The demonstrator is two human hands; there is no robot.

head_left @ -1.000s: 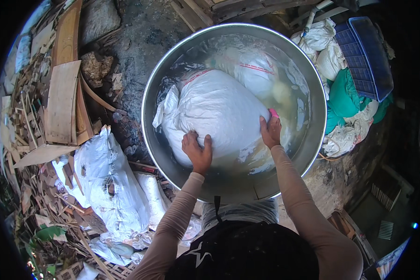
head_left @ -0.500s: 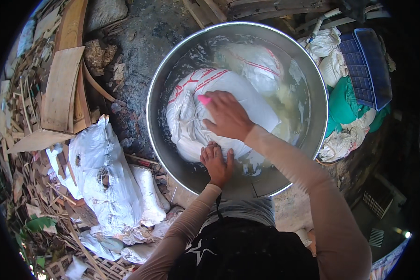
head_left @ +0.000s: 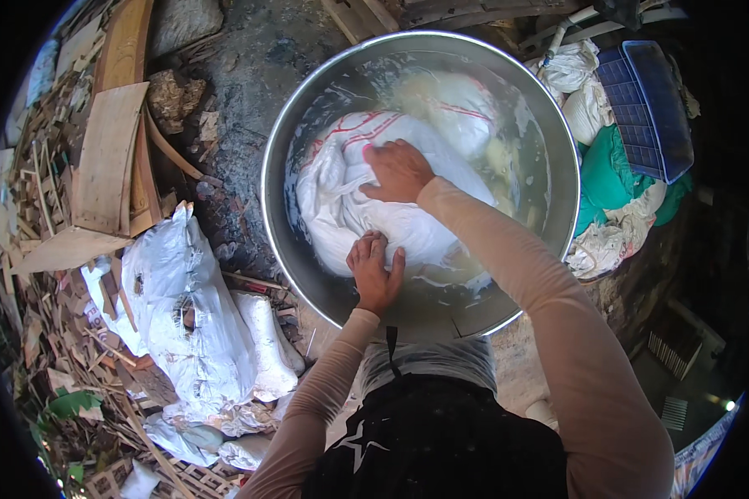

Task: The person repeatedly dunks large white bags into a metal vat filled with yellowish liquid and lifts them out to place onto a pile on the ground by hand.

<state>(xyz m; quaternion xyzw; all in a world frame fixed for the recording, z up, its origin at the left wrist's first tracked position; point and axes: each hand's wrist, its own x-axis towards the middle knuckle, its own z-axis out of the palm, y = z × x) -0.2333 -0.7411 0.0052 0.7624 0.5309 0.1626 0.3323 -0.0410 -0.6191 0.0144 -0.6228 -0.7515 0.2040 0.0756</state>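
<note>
A wide round metal tub holds cloudy water. In it lies a large, wet white sack with red stripes, bulging above the surface. My right hand presses on the upper middle of the sack, its fingers bent over a small pink object. Only an edge of that object shows, so its kind is unclear. My left hand lies on the sack's near side, fingers spread against the wrinkled fabric. Behind, to the right, a second white sack with a red stripe sits partly under water.
Wood scraps and boards heap up on the left, beside a torn white plastic sack full of material. Right of the tub are a blue plastic crate, a green sack and crumpled white sacks.
My right hand has shifted slightly with the pink object, now mostly covered by the fingers. The sack's folds under my hands have changed shape, and the left hand has moved slightly left.
</note>
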